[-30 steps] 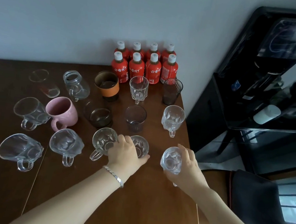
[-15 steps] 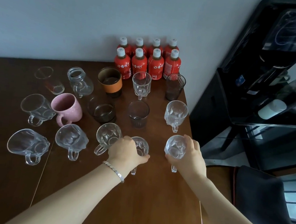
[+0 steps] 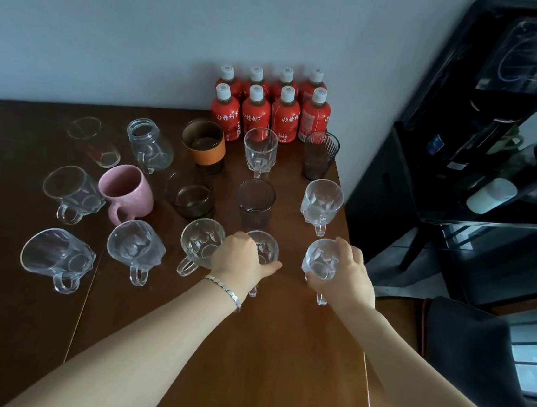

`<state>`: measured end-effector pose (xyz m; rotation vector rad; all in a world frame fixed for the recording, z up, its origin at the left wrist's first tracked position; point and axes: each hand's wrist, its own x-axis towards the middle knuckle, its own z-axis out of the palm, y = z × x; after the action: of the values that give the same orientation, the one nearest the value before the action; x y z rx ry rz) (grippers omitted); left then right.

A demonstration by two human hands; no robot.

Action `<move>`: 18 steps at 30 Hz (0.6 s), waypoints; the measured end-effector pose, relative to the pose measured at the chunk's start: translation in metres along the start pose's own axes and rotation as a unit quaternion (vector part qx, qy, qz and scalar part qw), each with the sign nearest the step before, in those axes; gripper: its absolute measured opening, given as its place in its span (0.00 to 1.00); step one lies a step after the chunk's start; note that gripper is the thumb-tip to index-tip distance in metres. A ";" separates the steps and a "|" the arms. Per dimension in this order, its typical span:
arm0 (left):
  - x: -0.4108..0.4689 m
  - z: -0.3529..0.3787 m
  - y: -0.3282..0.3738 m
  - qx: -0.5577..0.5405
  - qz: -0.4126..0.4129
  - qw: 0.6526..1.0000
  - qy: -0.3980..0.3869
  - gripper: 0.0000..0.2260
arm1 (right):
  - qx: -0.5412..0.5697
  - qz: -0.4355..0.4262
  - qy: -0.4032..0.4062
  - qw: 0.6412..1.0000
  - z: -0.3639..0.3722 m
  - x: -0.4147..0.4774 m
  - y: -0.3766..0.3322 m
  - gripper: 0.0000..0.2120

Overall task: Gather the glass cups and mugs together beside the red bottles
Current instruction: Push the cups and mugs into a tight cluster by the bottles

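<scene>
Left hand [image 3: 239,260] wraps the body of a clear glass mug [image 3: 265,247], right hand [image 3: 348,278] curls round a second faceted mug [image 3: 319,261], both in the front row on the bench [image 3: 261,351], well short of the red bottles [image 3: 270,114] by the wall. Danger one: the left knuckles sit right against the neighbouring mug [image 3: 200,244], so a careless shove knocks glass on glass. Danger two: the right-hand mug stands near the bench's right edge, and a slip could send it over. Ahead, the smoky tumbler [image 3: 254,202] and a handled glass [image 3: 321,204] block both lanes; sliding forward risks tipping them.
</scene>
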<state>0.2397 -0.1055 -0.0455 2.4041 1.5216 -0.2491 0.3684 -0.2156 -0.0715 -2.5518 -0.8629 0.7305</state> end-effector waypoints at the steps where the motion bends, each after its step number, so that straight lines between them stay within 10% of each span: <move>1: -0.001 -0.001 -0.002 0.003 0.008 1.000 0.002 0.34 | -0.007 0.007 -0.005 1.000 0.001 -0.001 -0.001 0.42; 7: -0.020 -0.024 -0.042 0.049 0.096 0.991 0.080 0.31 | -0.007 -0.115 0.109 0.987 0.000 -0.032 -0.038 0.35; 11: -0.022 -0.037 -0.099 0.023 0.151 0.980 0.130 0.21 | 0.018 -0.209 0.032 0.977 0.013 -0.051 -0.091 0.27; 18: -0.013 -0.038 -0.195 0.008 0.118 0.988 0.098 0.28 | -0.100 -0.082 -0.104 0.986 0.073 -0.039 -0.179 0.48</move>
<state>0.0581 -0.0259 -0.0343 2.6588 1.2932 0.0252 0.2180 -0.0944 -0.0326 -2.5654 -1.2561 0.9114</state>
